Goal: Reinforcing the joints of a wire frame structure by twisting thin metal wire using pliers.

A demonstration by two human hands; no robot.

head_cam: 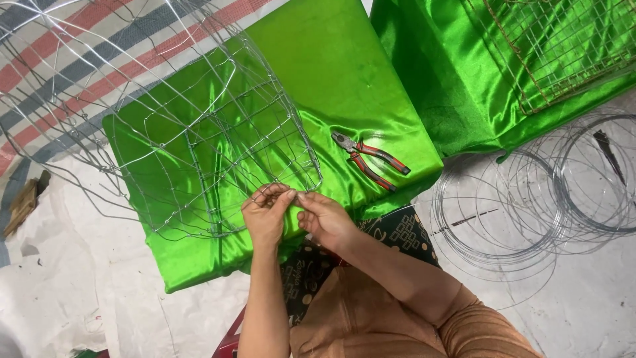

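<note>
A rounded wire mesh frame (pixel 218 146) lies on shiny green satin cloth (pixel 344 73). My left hand (pixel 266 211) pinches the frame's near rim with its fingertips. My right hand (pixel 324 219) meets it at the same spot, fingers closed on the thin wire of the rim. Both hands touch at the fingertips. Pliers (pixel 371 159) with red and black handles rest on the cloth to the right of the frame, apart from both hands.
A larger wire frame (pixel 59 86) sits at the upper left over a striped tarp. Coils of loose wire (pixel 556 192) lie on the floor at right. A second green cloth bundle (pixel 464 73) carries a flat rusty wire grid (pixel 563 46).
</note>
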